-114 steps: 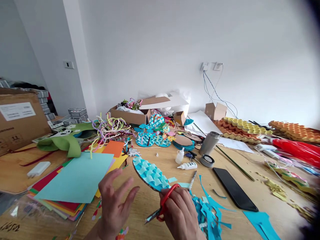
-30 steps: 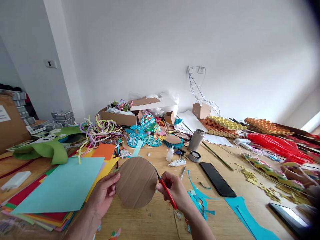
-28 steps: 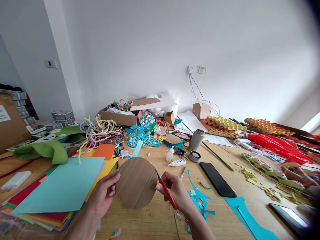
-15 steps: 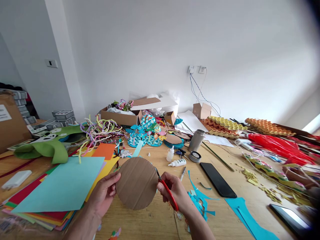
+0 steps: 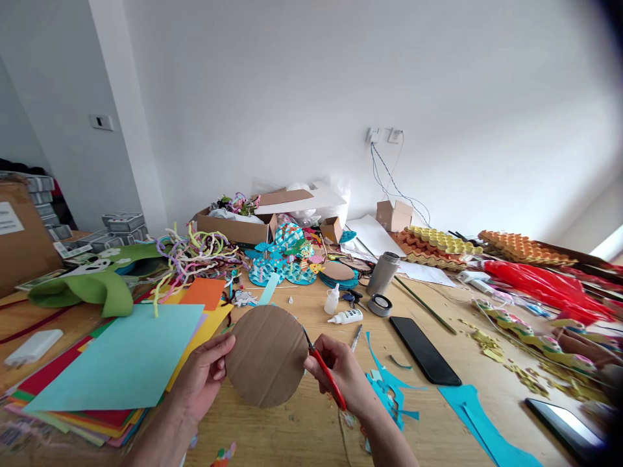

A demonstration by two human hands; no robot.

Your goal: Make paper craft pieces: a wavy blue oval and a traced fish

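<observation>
At lower centre, I had the left hand [image 5: 203, 373] pinching the cardboard disc [image 5: 265, 357] and the right hand [image 5: 338, 368] gripping the scissors [image 5: 328, 374], fingers pressed on both.

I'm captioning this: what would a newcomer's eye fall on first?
Likely the brown disc at lower centre, held in the left hand, with red scissors in the right hand at its edge. Then the pale blue sheet at left and red bundle at right would stand out.
</observation>
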